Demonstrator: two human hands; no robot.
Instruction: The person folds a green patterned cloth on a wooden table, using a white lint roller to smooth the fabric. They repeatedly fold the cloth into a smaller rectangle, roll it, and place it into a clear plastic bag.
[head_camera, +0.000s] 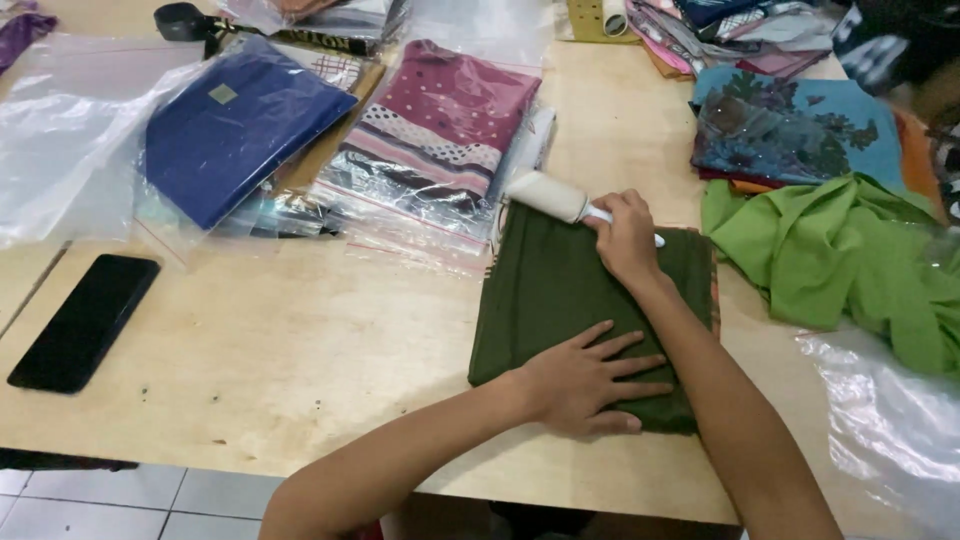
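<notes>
Flanking dark green cloth (560, 290): bagged garments (440, 130), green fabric (830, 260).

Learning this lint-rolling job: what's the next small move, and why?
Probably draw the lint roller back toward the body: it sits at the far edge of the green cloth, gripped by the right hand, while the left hand presses the near part flat.

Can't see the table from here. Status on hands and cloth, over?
Left hand flat on dark green cloth. Right hand grips lint roller at cloth's far edge. Nothing in the way.
</notes>
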